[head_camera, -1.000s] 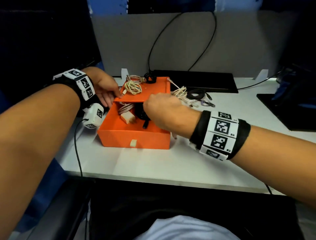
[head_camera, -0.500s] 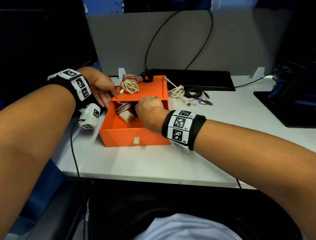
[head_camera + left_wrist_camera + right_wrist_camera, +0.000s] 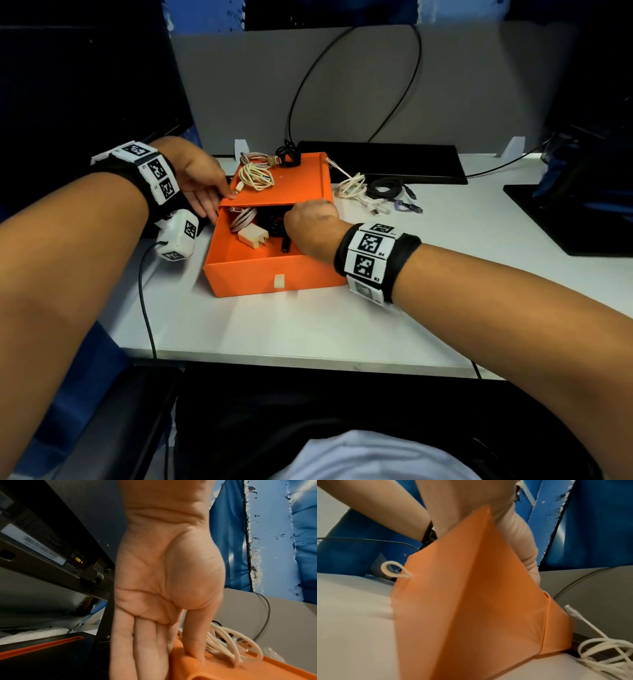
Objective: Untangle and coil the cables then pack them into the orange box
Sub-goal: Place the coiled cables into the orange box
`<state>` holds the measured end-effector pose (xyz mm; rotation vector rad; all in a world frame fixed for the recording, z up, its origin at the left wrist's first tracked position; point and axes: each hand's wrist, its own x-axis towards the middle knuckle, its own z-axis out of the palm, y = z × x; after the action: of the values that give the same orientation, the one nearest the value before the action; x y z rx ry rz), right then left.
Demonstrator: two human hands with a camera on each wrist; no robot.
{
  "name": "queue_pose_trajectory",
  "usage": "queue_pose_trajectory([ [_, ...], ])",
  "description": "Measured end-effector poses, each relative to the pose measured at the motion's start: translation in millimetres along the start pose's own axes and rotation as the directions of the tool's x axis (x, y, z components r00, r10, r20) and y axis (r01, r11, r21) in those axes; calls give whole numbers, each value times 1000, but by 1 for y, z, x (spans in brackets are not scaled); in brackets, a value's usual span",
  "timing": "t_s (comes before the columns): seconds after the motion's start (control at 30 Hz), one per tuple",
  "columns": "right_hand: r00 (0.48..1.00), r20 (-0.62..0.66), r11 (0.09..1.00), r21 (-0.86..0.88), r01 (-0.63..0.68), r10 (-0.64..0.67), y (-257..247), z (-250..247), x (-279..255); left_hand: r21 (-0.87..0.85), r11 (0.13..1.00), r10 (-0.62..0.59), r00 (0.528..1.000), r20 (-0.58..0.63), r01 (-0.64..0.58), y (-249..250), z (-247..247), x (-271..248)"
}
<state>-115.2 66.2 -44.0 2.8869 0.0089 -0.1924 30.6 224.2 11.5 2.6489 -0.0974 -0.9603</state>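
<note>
— What do we see on the desk [image 3: 342, 325]?

— We see the orange box [image 3: 274, 274] standing open near the front edge, its lid [image 3: 294, 178] raised at the back. Inside lie a pale coiled cable [image 3: 242, 219], a white charger plug [image 3: 254, 237] and a black cable [image 3: 274, 222].

— And our hands?

— Our left hand [image 3: 198, 178] holds the lid's left corner, thumb on top and straight fingers [image 3: 142, 649] under its edge. Our right hand [image 3: 310, 226] reaches into the box over the black cable; its fingers are hidden from the head view, and from the wrist view the box wall covers them, so we cannot tell whether they grasp anything.

— Where are the remaining cables?

— A cream coil [image 3: 256, 176] sits on the lid, with a braided cable [image 3: 255, 158] and a black bundle [image 3: 288, 157] at its far edge. Just right of the box, on the desk, lie a white cable [image 3: 352, 186] and a black coil [image 3: 388, 189], touching each other.
</note>
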Motion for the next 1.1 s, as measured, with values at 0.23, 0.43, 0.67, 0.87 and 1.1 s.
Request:
queue_pose_trajectory([
  [0.23,982,-172,932,337,134,-79,53,-34,-14,-4,1000,18,1000,-14,-18,-1,-1,2],
  [0.43,948,-267,959,265,-102,175,149,-16,39,1,1000,2,1000,-19,-2,-1,2,2],
  [0.67,993,28,988,102,-119,117,199,48,57,6,1000,-4,1000,-11,4,0,-3,2],
  [0.87,987,76,953,257,-159,144,220,52,49,4,1000,4,1000,-9,-4,1,0,0],
  [1.1,982,78,733,655,-180,171,248,71,37,-4,1000,1,1000,-28,-1,1,4,0],
])
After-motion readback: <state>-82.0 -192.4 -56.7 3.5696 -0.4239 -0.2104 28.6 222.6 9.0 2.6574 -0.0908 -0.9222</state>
